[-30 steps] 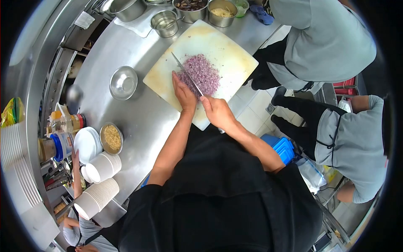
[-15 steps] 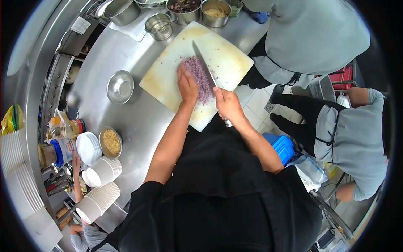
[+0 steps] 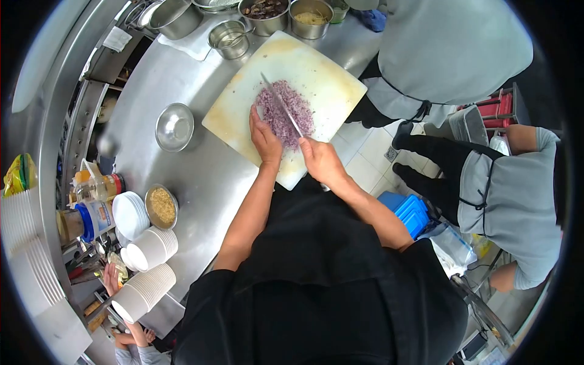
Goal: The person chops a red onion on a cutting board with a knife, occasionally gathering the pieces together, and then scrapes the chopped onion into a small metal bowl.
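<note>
A wide heap of finely chopped purple onion (image 3: pixel 297 106) covers the middle of a white cutting board (image 3: pixel 338 91). My right hand (image 3: pixel 322 162) is wrapped round the handle of a kitchen knife (image 3: pixel 280 103). The blade lies across the onion and points to the upper left; most of the handle is hidden by the hand. At the heap's left edge my left hand (image 3: pixel 266 141) rests with its fingers stretched out, beside the blade and holding nothing.
A metal bowl (image 3: pixel 174 127) and a bowl of minced yellowish food (image 3: pixel 162 205) stand on the steel counter (image 3: pixel 210 201). Stacked white tubs (image 3: pixel 144 293) are at lower left. Several metal pots (image 3: pixel 266 25) line the back. Two people in grey are at right; another person's hands show at lower left.
The knife has shifted left, from the heap's right side to across it. The onion is spread wider. My left hand has drawn slightly down and left. The person's hand at lower left has moved down.
</note>
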Demonstrator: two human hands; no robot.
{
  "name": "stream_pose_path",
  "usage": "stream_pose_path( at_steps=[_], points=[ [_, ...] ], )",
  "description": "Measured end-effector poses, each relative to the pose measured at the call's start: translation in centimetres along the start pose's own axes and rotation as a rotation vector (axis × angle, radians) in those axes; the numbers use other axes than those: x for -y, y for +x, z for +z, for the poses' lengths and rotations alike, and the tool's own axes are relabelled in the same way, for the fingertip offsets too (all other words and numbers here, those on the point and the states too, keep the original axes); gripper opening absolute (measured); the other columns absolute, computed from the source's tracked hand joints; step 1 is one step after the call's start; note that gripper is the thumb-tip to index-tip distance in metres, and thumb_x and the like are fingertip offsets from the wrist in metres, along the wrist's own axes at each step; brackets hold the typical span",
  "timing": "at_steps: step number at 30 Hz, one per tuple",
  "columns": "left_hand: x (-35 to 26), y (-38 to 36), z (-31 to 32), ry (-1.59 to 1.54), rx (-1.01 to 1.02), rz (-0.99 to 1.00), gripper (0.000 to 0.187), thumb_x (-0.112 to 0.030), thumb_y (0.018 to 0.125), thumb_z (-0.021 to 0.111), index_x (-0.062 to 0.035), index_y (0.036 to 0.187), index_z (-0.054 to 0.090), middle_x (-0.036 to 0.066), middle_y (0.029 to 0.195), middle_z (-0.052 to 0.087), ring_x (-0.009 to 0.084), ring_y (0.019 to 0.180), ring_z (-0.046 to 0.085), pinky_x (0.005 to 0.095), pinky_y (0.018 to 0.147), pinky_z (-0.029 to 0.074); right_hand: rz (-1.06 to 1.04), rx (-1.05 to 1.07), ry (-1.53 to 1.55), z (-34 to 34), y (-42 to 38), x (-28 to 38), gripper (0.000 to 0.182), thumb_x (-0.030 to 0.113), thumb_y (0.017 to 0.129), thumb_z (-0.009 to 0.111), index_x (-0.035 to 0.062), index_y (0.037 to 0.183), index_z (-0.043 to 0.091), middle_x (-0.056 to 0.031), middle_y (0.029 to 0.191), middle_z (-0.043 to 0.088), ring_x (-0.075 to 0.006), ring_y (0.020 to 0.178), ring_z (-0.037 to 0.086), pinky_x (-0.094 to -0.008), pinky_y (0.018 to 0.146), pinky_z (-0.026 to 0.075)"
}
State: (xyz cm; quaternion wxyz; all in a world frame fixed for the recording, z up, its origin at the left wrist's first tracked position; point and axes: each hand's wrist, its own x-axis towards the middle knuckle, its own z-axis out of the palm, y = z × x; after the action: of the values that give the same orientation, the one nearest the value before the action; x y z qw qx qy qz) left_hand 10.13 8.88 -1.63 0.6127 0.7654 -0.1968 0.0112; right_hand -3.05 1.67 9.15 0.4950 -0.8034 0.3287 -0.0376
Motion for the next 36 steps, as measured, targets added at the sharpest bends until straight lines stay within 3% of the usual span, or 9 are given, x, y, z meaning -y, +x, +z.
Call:
stream_pose_path(
  at_steps=[8, 10, 13, 17, 21, 25, 27, 33, 36],
  points=[
    [0.3, -0.4, -0.3, 0.051, 0.004, 0.042, 0.063, -0.039, 0.106, 0.024, 0.0107, 0.143, 0.036, 0.028, 0.149, 0.037, 0.0412, 0.14, 0.034, 0.0438, 0.117, 0.026, -0.103, -0.015, 0.01, 0.6, -0.9, 0.9, 0.04, 0.031, 0.102, 0.046, -0.0026, 0.096, 0.066, -0.0293, 0.079, 0.064, -0.0495, 0.08, 0.062, -0.0517, 0.07, 0.051],
    [0.0, -0.2, -0.1, 0.051, 0.004, 0.036, 0.062, -0.038, 0.106, 0.024, 0.011, 0.143, 0.036, 0.028, 0.15, 0.037, 0.0412, 0.14, 0.033, 0.0438, 0.117, 0.025, 0.214, 0.247, 0.089, -0.4, -0.3, 1.8, 0.042, 0.032, 0.102, 0.045, -0.0031, 0.093, 0.066, -0.0276, 0.07, 0.063, -0.0453, 0.067, 0.064, -0.0486, 0.063, 0.051],
    [0.1, -0.3, -0.1, 0.064, 0.015, 0.02, 0.062, -0.037, 0.106, 0.025, 0.0112, 0.143, 0.035, 0.028, 0.15, 0.036, 0.0414, 0.14, 0.033, 0.0442, 0.117, 0.025, 0.018, 0.011, 0.069, -0.1, -1.1, 0.7, 0.044, 0.033, 0.103, 0.044, -0.0033, 0.091, 0.065, -0.0238, 0.059, 0.059, -0.0374, 0.051, 0.062, -0.0448, 0.056, 0.051],
    [-0.4, 0.6, 0.6, 0.14, 0.062, 0.093, 0.06, -0.035, 0.105, 0.027, 0.0118, 0.142, 0.036, 0.029, 0.148, 0.037, 0.0425, 0.137, 0.036, 0.0456, 0.116, 0.024, 0.213, 0.112, 0.126, -1.2, 0.5, -0.5, 0.05, 0.036, 0.104, 0.043, -0.0055, 0.085, 0.063, -0.0161, 0.05, 0.055, -0.0258, 0.042, 0.059, -0.0411, 0.05, 0.05],
    [2.1, 3.8, 1.2, 0.322, 0.035, 0.226, 0.057, -0.031, 0.105, 0.031, 0.0134, 0.139, 0.039, 0.03, 0.143, 0.042, 0.0432, 0.133, 0.039, 0.046, 0.116, 0.024, 0.19, -0.022, 0.245, -2.4, -0.5, 0.1, 0.053, 0.037, 0.105, 0.041, -0.0043, 0.078, 0.061, -0.0107, 0.047, 0.052, -0.0204, 0.039, 0.056, -0.0385, 0.046, 0.048],
    [1.2, 5.9, 1.2, 0.221, 0.284, 0.202, 0.048, -0.029, 0.103, 0.036, 0.009, 0.129, 0.053, 0.026, 0.133, 0.054, 0.0395, 0.126, 0.048, 0.0449, 0.11, 0.033, 0.194, -0.076, 0.17, -2.3, 0.8, -1.1, 0.055, 0.038, 0.104, 0.042, -0.004, 0.073, 0.059, -0.01, 0.046, 0.051, -0.0198, 0.038, 0.055, -0.0384, 0.045, 0.047],
    [0.1, 5.6, 1.2, 0.096, 0.407, 0.152, 0.046, -0.028, 0.103, 0.038, 0.0065, 0.124, 0.059, 0.024, 0.128, 0.058, 0.0374, 0.122, 0.052, 0.0435, 0.107, 0.037, 0.249, 0.07, 0.166, -2.4, 0.7, -1.0, 0.057, 0.039, 0.104, 0.042, -0.0043, 0.072, 0.059, -0.0091, 0.045, 0.05, -0.0195, 0.038, 0.054, -0.0382, 0.045, 0.047],
    [-1.5, 3.4, -1.1, -0.1, 0.362, 0.06, 0.038, -0.024, 0.104, 0.039, 0.0026, 0.116, 0.063, 0.018, 0.117, 0.063, 0.0322, 0.111, 0.058, 0.0375, 0.098, 0.044, 0.264, 0.108, 0.253, -1.9, -1.5, 0.3, 0.057, 0.039, 0.103, 0.042, -0.004, 0.071, 0.061, -0.0101, 0.045, 0.052, -0.0209, 0.039, 0.056, -0.039, 0.046, 0.048],
    [-0.1, 2.8, -0.3, 0.006, 0.125, 0.08, 0.039, -0.024, 0.104, 0.038, 0.0033, 0.117, 0.063, 0.019, 0.117, 0.062, 0.0335, 0.111, 0.058, 0.0393, 0.098, 0.044, 0.227, 0.138, 0.145, -1.3, -1.0, -0.3, 0.052, 0.037, 0.103, 0.043, -0.0043, 0.079, 0.063, -0.0172, 0.05, 0.055, -0.0287, 0.045, 0.06, -0.043, 0.054, 0.05]
  ],
)
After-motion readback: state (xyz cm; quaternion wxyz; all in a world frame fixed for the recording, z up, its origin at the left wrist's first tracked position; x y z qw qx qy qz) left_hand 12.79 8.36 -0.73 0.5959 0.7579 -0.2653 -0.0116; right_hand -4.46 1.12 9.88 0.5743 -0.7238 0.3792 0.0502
